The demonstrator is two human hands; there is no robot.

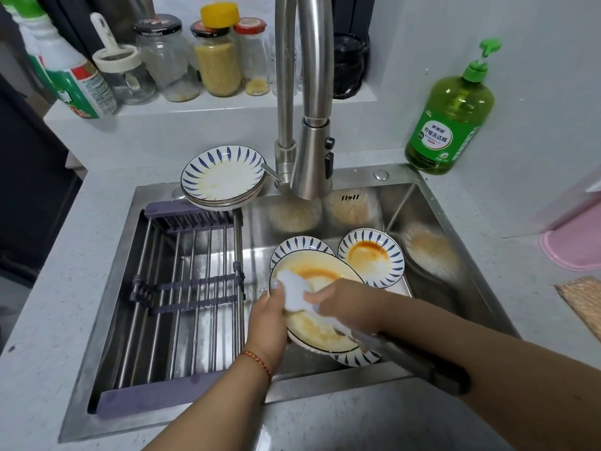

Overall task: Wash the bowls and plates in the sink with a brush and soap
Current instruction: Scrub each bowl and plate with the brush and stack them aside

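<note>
Over the sink [455, 222], near its front edge, the left hand [268, 315] has its grip on the rim of a sauce-stained plate [318, 333], tilted. The right hand [344, 304] holds the white brush [294, 289], its head pressed on the plate's upper face, between both hands.

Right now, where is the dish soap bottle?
In the head view the green dish soap bottle stands upright on the counter at the sink's far right corner, right of the faucet.
</note>
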